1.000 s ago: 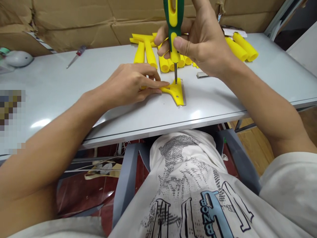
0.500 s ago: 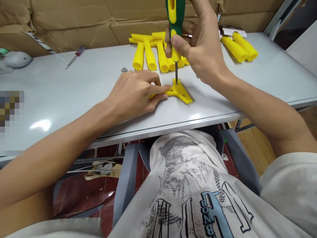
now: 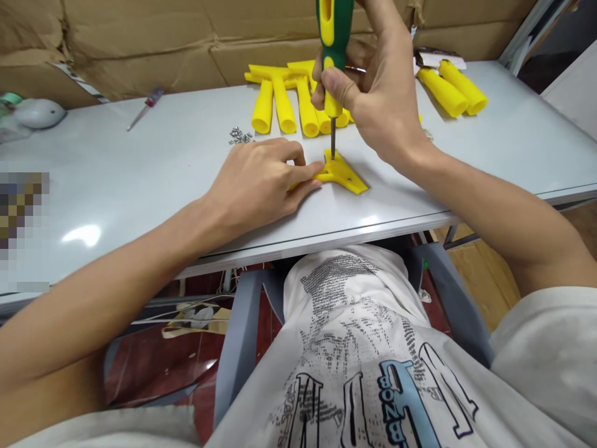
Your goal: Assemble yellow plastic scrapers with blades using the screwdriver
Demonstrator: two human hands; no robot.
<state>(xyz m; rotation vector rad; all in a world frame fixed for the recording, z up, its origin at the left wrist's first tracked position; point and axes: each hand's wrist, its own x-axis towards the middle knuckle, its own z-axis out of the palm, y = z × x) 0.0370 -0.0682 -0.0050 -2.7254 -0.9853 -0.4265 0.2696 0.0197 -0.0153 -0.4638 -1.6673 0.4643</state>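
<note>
A yellow plastic piece [image 3: 344, 174] with a wide flared end lies on the white table. My left hand [image 3: 265, 177] grips its narrower part, which is mostly hidden under the fingers. Above it, my right hand [image 3: 373, 93] is closed around a green and yellow screwdriver [image 3: 333, 74]. The screwdriver stands upright, its tip touching the flared end near the upper edge. A small hole shows at the other side of that end. Just behind my left hand is a pile of small screws [image 3: 240, 135].
Several yellow T-shaped pieces [image 3: 283, 102] lie at the back, with two more yellow handles [image 3: 445, 90] to the right. A small screwdriver [image 3: 145, 109] and a grey rounded object [image 3: 40, 114] are at the left. Cardboard [image 3: 153, 46] lines the rear.
The view has shifted slightly. My left hand and the yellow piece have moved a little to the right, and more of the screw pile shows. The screwdriver tip stays on the piece.
</note>
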